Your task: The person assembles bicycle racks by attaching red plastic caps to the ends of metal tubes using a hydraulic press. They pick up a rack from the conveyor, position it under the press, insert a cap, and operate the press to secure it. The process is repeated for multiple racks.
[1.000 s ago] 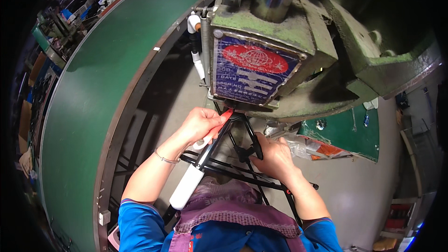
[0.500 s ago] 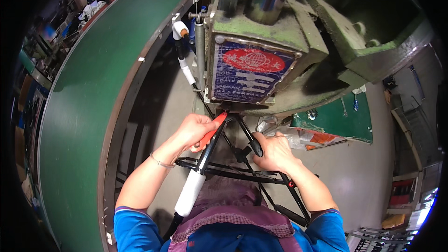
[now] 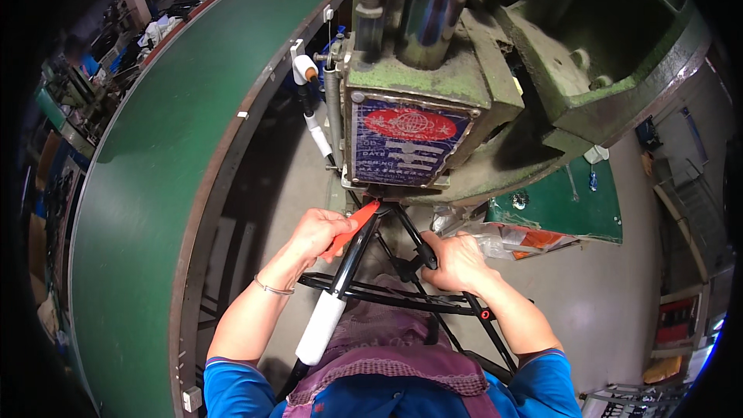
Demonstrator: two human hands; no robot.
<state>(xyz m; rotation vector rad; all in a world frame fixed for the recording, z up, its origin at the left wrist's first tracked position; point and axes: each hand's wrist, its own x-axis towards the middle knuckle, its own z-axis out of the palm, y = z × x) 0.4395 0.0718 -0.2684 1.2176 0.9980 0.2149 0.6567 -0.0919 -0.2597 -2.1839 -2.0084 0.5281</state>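
My left hand (image 3: 319,234) is closed round a flat, tapered red tool (image 3: 352,231). Its tip reaches the top joint of a black tubular frame (image 3: 354,257), right under the head of a green press (image 3: 422,81). On the frame's left tube sits a white foam sleeve (image 3: 321,329). My right hand (image 3: 455,262) is wrapped round the frame's right-hand tube, beside a black plastic fitting (image 3: 426,251). The frame slants down from the press toward my apron (image 3: 387,340). What the press head covers at the joint is hidden.
Along the left runs a long green-topped bench (image 3: 147,209) with a brown edge. Behind the press hangs another black tube with white padding (image 3: 317,135). A green table (image 3: 569,201) at the right holds small parts, with plastic bags (image 3: 495,246) by its near edge.
The view has shifted slightly, so the press, frame and hands appear a little lower. Both hands keep their holds, the left on the red tool and the right on the frame.
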